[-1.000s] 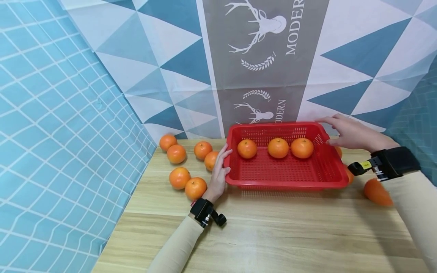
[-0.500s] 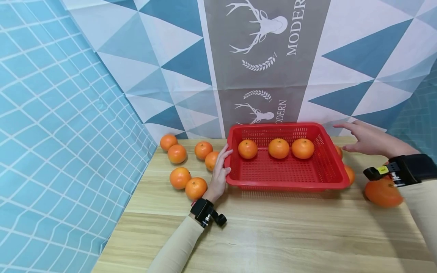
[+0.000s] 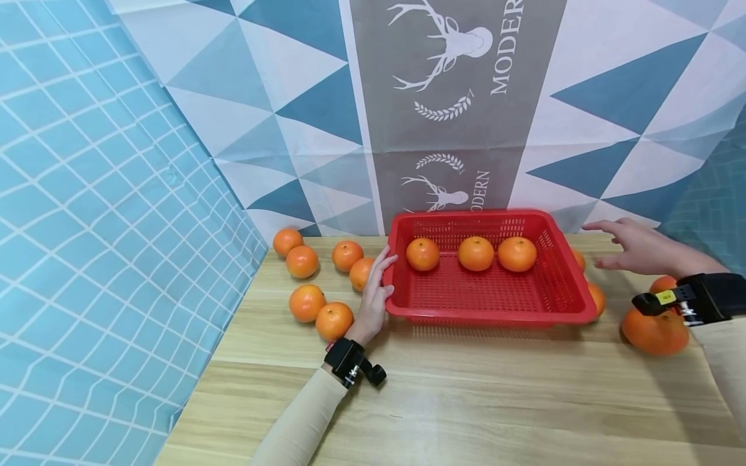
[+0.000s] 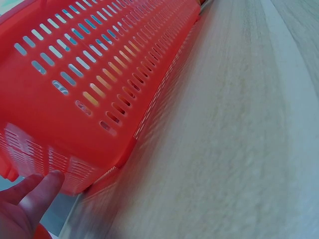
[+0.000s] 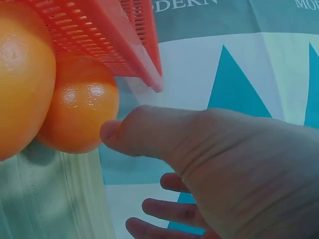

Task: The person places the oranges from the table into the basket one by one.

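Note:
A red plastic basket with slotted walls stands on the table against the back wall. Three oranges sit inside it: a left one, a middle one and a right one. My left hand rests against the basket's left end, fingers extended along the rim. The left wrist view shows its fingertips at the slotted end wall. To the right of the basket hovers my right hand, thumb and fingers spread, holding nothing. In the right wrist view its thumb overlaps the edge of an orange beside the basket.
Several oranges lie left of the basket, some close by my left hand. More lie on its right: one against the basket wall and a large-looking one below my right wrist. A patterned cloth wall closes off the back.
My right hand has come away from the basket's right rim and moved right, uncovering oranges there. The left hand and the basket have stayed in place.

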